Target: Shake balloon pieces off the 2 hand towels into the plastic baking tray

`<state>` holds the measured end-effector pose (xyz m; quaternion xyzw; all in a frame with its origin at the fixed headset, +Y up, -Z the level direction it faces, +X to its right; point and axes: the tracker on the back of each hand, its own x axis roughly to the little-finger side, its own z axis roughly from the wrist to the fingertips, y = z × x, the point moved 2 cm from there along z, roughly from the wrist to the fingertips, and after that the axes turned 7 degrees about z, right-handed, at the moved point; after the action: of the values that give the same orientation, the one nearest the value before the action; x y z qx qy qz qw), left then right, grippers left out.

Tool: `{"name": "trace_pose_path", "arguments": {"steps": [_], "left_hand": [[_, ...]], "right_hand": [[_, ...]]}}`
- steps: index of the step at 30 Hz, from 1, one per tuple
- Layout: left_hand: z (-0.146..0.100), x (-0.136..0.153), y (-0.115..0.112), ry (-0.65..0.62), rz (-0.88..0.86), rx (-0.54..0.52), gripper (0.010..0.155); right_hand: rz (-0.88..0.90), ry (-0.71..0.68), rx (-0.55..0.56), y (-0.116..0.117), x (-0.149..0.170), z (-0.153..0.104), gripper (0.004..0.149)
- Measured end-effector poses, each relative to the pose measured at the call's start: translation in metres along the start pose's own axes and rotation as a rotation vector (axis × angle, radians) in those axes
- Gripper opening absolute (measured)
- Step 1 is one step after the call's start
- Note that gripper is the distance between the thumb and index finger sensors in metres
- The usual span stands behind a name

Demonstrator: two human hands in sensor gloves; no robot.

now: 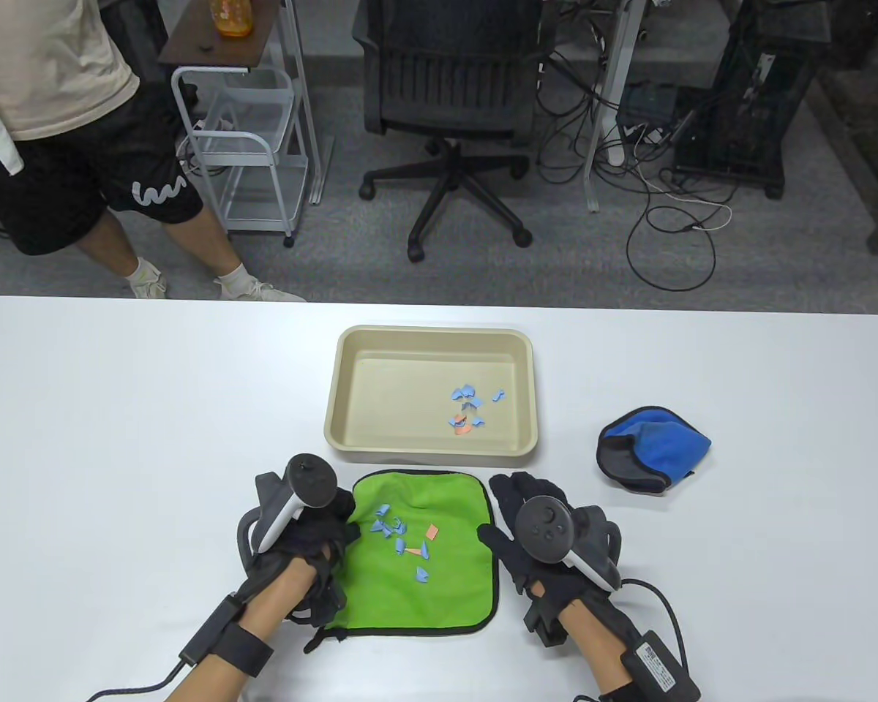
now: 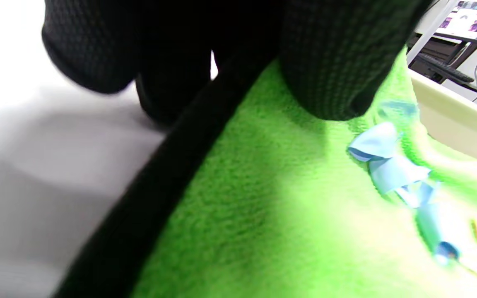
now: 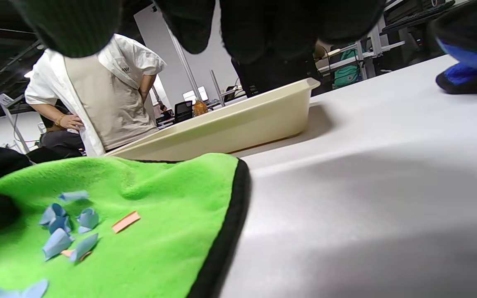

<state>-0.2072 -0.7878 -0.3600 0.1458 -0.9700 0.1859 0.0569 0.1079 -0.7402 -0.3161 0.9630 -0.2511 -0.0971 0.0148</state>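
green towel (image 1: 439, 578) between hands | left hand (image 1: 304, 541) on its edge | right hand (image 1: 538, 526) beside

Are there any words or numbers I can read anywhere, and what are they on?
White squiggly mark on the bystander's black shorts: a logo, but it does not read as clear letters.
Small mark on the bystander's shirt: too small to read.
Label on the right wrist strap: has print, too small to read.
Bottle on the cart: label blurred, unreadable.
Tray, green towel, blue towel: no text.
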Motion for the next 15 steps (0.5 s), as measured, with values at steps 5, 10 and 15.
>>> {"name": "trace_pose_path", "arguments": {"steps": [5,10,15], "left_hand": [[-0.005,-0.004,0.006,-0.040,-0.028,0.004,0.033],[-0.006,-0.006,0.011,-0.057,-0.045,0.020,0.033],[-0.006,-0.009,0.013,-0.067,-0.052,0.038,0.033]], "right_hand": [[-0.012,0.073,-0.018,0.004,0.005,0.005,0.074],[-0.058,0.163,-0.061,0.013,0.011,0.014,0.078],[-0.110,0.256,-0.111,0.025,0.019,0.028,0.081]]}}
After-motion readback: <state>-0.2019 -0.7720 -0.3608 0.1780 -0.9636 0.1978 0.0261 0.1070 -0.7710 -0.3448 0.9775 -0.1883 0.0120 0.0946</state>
